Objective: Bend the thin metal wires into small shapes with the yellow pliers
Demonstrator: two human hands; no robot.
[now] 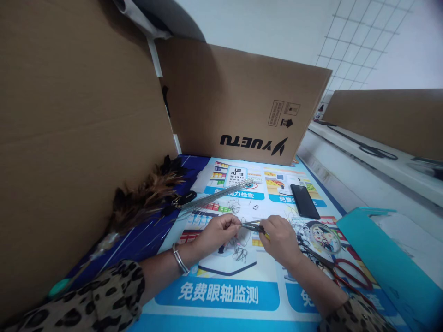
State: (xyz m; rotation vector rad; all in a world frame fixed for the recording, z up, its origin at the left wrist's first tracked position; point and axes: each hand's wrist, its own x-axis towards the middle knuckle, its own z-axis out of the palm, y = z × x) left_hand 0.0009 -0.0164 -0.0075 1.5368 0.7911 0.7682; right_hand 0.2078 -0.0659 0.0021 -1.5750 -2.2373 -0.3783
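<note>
My left hand (218,233) is closed in a pinch on a thin wire (238,224) just above the printed mat. My right hand (282,237) grips small pliers (254,226) whose tips meet the wire at my left fingertips. Beneath the hands lie several small bent wire pieces (240,252). A bundle of straight wires (214,197) rests to the upper left of the hands, pointing toward the cardboard wall. A silver bangle (180,260) circles my left wrist.
A feather duster (138,207) lies along the left cardboard wall (69,138). A black phone (304,201) sits on the mat behind my right hand. Red-handled scissors (346,272) lie at right beside a teal folder (387,263). A cardboard box panel (242,101) blocks the back.
</note>
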